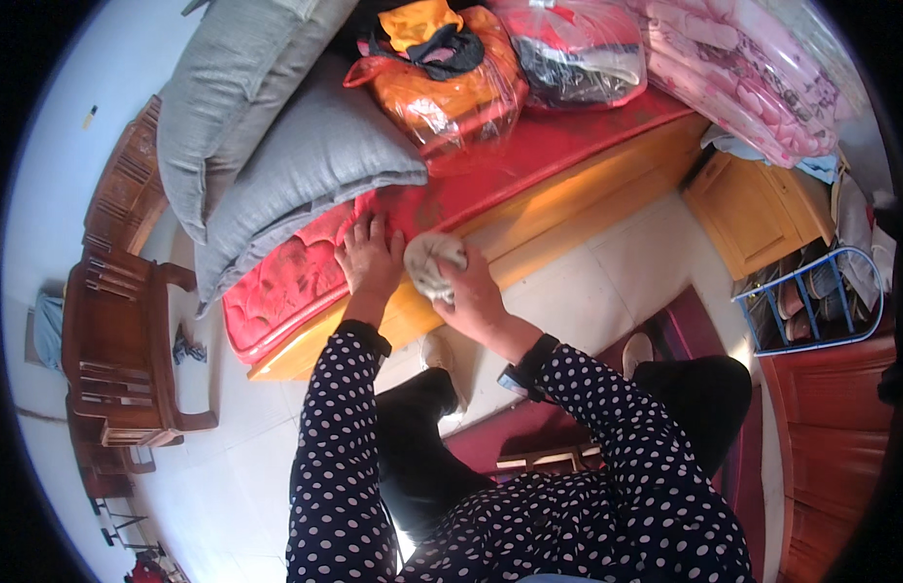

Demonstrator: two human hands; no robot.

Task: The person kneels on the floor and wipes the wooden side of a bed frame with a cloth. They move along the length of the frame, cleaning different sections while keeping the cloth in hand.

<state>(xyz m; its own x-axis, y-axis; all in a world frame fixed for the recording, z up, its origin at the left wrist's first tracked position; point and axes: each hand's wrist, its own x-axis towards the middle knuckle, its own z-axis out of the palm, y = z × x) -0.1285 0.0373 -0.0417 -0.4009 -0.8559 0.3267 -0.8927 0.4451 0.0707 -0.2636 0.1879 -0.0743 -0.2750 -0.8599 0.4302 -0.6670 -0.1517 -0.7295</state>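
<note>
My left hand (368,255) rests palm down on the edge of a red quilted mattress (276,291), its fingers a little apart and nothing gripped. Just to the right of it, my right hand (472,295) holds a rounded, bunched-up pale grey bundle (426,264), which looks like a cloth; it is slightly blurred. This bundle is at the mattress edge, over the yellow wooden side board (524,251) of the bed. Whether it touches the board cannot be made out. Dark patches mark the mattress on both sides of my left hand.
Grey cushions (313,146) lean on the mattress. Behind are an orange stuffed plastic bag (444,95), another clear bag (579,55) and pink bagged bedding (750,80). A wooden cabinet (761,208) and a blue-framed shoe rack (809,299) stand right, a carved wooden chair (123,328) left.
</note>
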